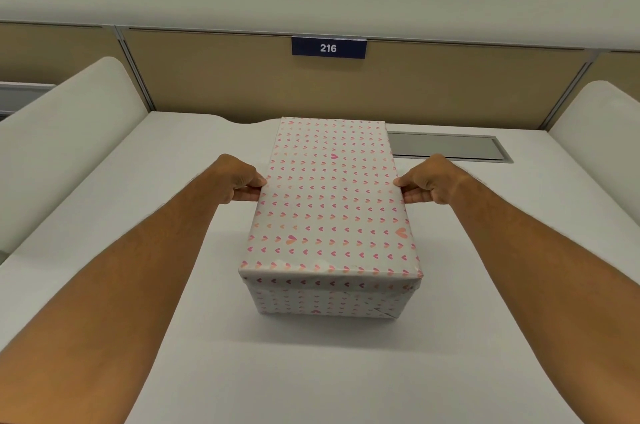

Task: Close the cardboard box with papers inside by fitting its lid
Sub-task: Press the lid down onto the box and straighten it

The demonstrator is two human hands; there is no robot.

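Observation:
A cardboard box (325, 302) wrapped in white paper with small pink hearts stands in the middle of the white desk. Its lid (330, 201), in the same paper, sits over the top and hides the inside, so no papers show. My left hand (240, 181) pinches the lid's left long edge, thumb on top and fingers at the side. On the opposite long edge my right hand (424, 182) holds the lid the same way. Both hands grip at about the lid's middle length.
The white desk (311, 371) has a grey cable hatch (446, 146) behind the box on the right. A tan partition with a blue sign reading 216 (329, 48) closes the back. White curved side dividers (59, 146) stand left and right.

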